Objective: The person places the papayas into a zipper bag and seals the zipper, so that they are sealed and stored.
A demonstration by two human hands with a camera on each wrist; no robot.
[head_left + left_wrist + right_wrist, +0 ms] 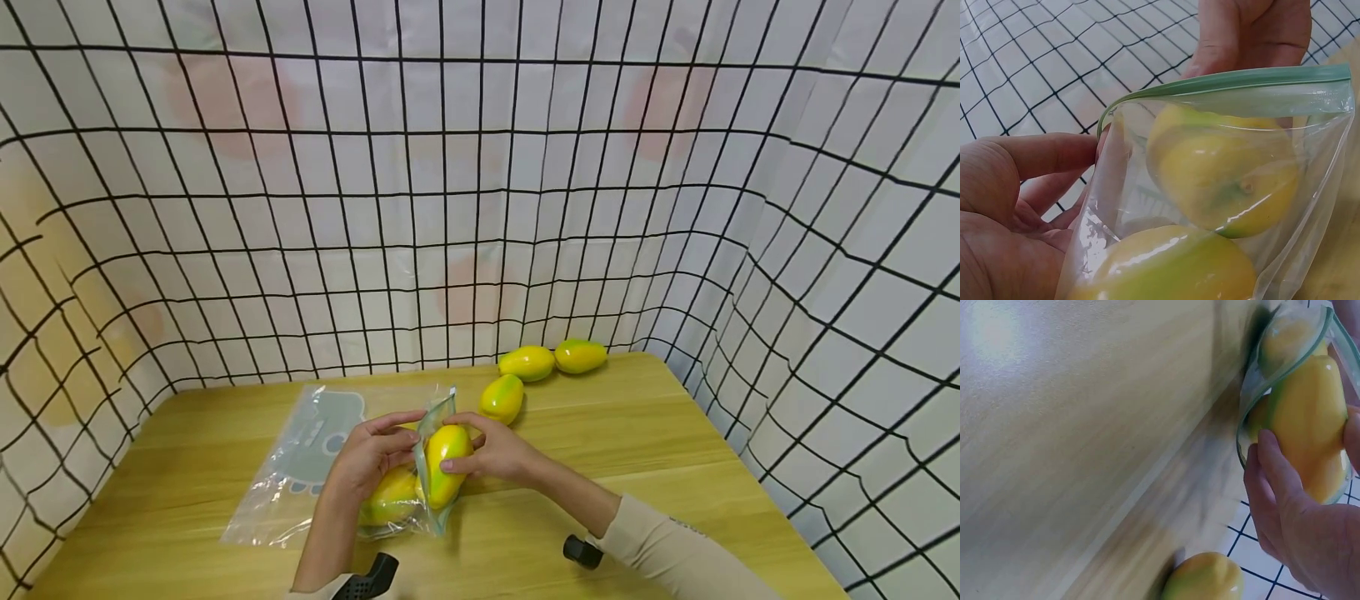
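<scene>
The right hand (498,450) grips a yellow-green mango (448,471), thumb and fingers curled around it, at the mouth of the clear zip bag (330,417). The left hand (367,458) pinches the bag's edge near its green zip strip (1222,81). Inside the bag, just left of the gripped fruit, another mango (390,497) shows through the plastic. A grey-green print (318,437) marks the bag's left part. Right of the bag and beyond lie a near mango (502,399), a middle mango (527,364) and a far mango (581,356). The wooden surface (637,475) extends under the bag; behind it stands a black grid (445,132) before white sheeting (480,92).
</scene>
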